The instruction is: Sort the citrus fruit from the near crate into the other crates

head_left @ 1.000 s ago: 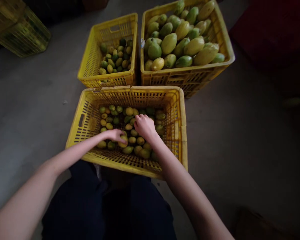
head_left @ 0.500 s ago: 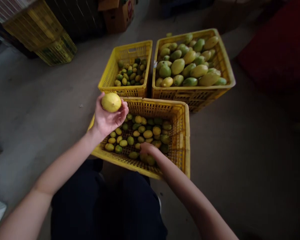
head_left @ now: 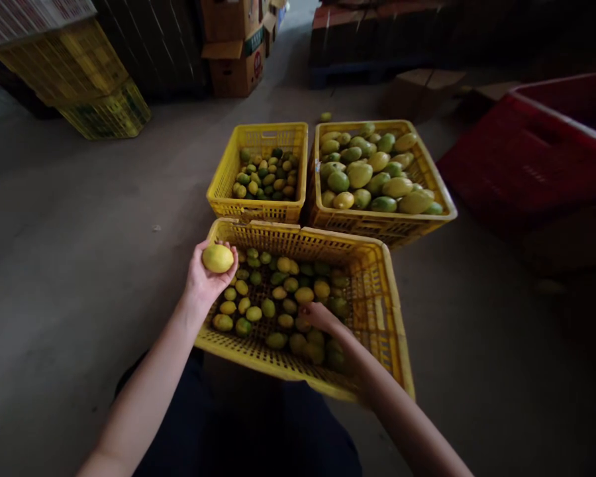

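Observation:
A large yellow fruit [head_left: 217,258] rests in my left hand [head_left: 206,281], whose fingers curl around it over the left rim of the near yellow crate [head_left: 400,331]. Inside that crate, yellow and green fruits [head_left: 253,313] lie scattered on the slatted bottom. My right hand [head_left: 318,316] reaches down among them, right of the middle, with its fingers closed and bent downward. It is beside a yellow fruit [head_left: 304,295]; whether something is between the fingertips is too dark and small to tell.
Behind stand a yellow crate [head_left: 218,162] of small fruits and a fuller crate [head_left: 447,192] of larger ones. A red bin [head_left: 531,152] is at the right, stacked yellow crates [head_left: 104,112] at the left, and cardboard boxes [head_left: 233,76] at the back.
The view has tilted up, showing more of the background, and the crates appear lower. My left hand still holds the large yellow fruit. My right hand has shifted slightly toward the crate's far side.

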`<state>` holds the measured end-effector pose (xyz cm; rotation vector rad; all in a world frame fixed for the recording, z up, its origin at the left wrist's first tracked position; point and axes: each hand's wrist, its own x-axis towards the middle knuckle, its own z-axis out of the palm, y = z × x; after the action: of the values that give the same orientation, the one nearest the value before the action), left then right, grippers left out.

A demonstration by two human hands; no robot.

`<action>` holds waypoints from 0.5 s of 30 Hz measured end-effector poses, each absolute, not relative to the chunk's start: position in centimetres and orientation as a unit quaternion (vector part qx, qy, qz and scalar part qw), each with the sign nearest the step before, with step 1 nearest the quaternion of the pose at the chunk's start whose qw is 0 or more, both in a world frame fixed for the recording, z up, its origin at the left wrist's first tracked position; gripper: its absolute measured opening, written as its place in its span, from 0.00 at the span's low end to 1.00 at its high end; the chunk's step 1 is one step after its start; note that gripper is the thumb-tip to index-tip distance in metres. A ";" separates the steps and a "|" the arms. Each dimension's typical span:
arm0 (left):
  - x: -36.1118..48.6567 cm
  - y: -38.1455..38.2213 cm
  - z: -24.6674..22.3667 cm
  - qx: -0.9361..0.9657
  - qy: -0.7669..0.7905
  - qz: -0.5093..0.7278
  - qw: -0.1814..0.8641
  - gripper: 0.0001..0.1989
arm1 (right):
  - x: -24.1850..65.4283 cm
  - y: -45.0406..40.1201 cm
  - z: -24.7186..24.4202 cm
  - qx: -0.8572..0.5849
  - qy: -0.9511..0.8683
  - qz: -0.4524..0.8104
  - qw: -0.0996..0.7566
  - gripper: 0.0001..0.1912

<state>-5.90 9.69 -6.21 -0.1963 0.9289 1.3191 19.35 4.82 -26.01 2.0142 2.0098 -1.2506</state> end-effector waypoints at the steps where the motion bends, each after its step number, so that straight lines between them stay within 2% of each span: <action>1: -6.7 10.0 -6.4 -0.099 0.422 0.592 0.680 0.05 | 19.1 5.3 -25.9 0.657 0.648 -0.385 0.015 0.08; 6: -9.5 11.6 -6.8 -0.117 0.394 0.627 0.662 0.05 | 15.1 10.0 -26.4 0.728 0.622 -0.290 0.009 0.18; 11: -10.0 11.9 -7.4 -0.167 0.390 0.603 0.676 0.04 | 10.1 13.2 -29.2 0.811 0.531 -0.243 0.026 0.40; 15: -10.3 11.9 -7.6 -0.181 0.387 0.597 0.679 0.04 | 8.6 12.9 -31.4 0.844 0.505 -0.181 -0.002 0.43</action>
<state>-10.32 11.93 -7.61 -0.4068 0.8702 1.3408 8.60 12.90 -31.37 2.6554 1.5881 -0.5679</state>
